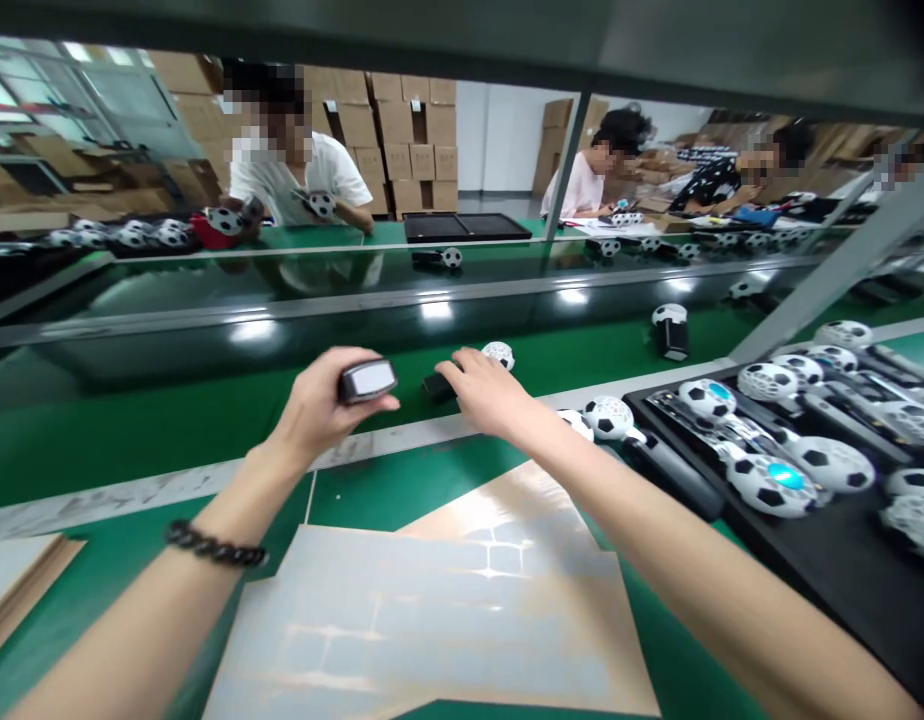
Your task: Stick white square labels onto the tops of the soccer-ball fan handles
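My left hand (pixel 331 395) is closed around a dark, rounded block with a pale end face (pixel 370 380), raised above the near edge of the green belt. The rest of that block is hidden in my palm. My right hand (pixel 488 390) reaches over the belt, its fingers closed on a black-handled device with a soccer-ball head (pixel 499 353). The black handle sticks out left of the fingertips, and the ball head shows behind the knuckles. Below both hands lie flat, shiny pale sheets (pixel 432 610) on the green bench.
On the right, a black tray (pixel 814 560) holds several soccer-ball devices, some with open handles. Another device (pixel 670 332) stands on the belt (pixel 169 390). A slanted metal post (pixel 829 240) rises at right. Co-workers sit across the line. Stacked sheets (pixel 19 580) lie at left.
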A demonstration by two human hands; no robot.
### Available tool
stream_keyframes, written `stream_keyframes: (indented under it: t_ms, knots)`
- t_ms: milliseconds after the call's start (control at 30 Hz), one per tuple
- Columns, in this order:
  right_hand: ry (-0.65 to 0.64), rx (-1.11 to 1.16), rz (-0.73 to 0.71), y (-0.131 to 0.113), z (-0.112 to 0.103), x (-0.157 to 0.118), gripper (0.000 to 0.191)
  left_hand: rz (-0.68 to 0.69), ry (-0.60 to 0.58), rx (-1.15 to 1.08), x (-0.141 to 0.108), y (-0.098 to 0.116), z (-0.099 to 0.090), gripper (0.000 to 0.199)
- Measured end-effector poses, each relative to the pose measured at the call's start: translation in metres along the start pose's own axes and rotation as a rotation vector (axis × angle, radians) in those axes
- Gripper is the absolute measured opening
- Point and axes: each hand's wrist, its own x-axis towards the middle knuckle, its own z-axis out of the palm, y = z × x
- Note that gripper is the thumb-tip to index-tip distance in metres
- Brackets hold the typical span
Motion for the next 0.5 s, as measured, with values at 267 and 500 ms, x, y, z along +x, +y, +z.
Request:
stream_keyframes:
  t_ms: [267, 500]
  knots:
    - [-0.01, -0.166, -0.02, 0.023, 0.022, 0.033, 0.036, -0.295, -0.636, 0.283, -0.017, -0.034, 0.021, 0.041]
    - [0.319, 0.147, -0.323, -0.012, -0.035, -0.052, 0.043, -0.179, -0.225, -0.062, 0.007, 0.087, 0.014, 0.061]
